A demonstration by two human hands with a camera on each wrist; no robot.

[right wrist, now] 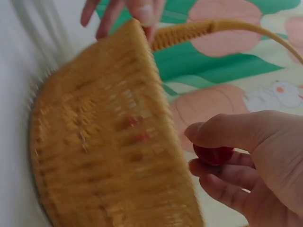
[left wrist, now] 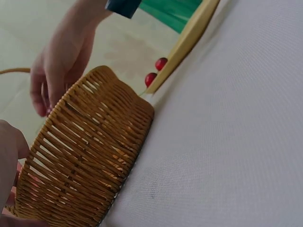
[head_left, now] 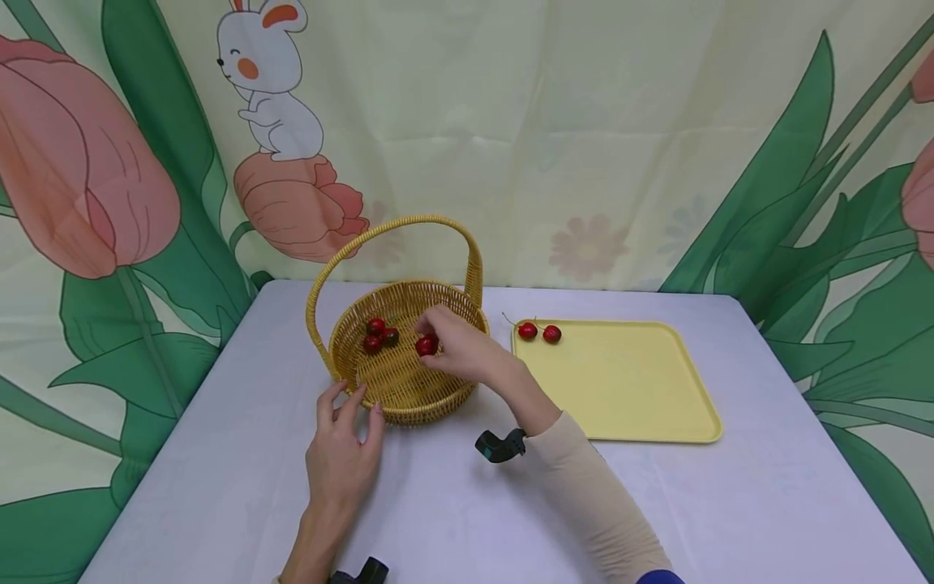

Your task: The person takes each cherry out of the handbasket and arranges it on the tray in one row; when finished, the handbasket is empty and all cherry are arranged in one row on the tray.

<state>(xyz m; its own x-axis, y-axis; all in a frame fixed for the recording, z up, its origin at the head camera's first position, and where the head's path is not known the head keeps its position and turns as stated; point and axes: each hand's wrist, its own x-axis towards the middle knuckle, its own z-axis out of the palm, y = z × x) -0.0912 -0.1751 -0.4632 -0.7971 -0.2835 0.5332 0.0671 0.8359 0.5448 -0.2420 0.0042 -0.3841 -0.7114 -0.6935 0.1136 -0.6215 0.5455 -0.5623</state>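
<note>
Over the inside of a round wicker basket, my right hand pinches a dark red cherry between thumb and fingers. The right wrist view shows this held cherry just past the basket's rim. Several more cherries lie together in the left part of the basket. My left hand rests its spread fingertips on the near-left rim, beside one foot of the tall arched handle. In the left wrist view, fingers of that hand show at the rim.
A yellow tray lies to the right of the basket. Two cherries, with thin stems near them, sit at its far-left corner. A white cloth covers the table, and a printed curtain hangs behind it.
</note>
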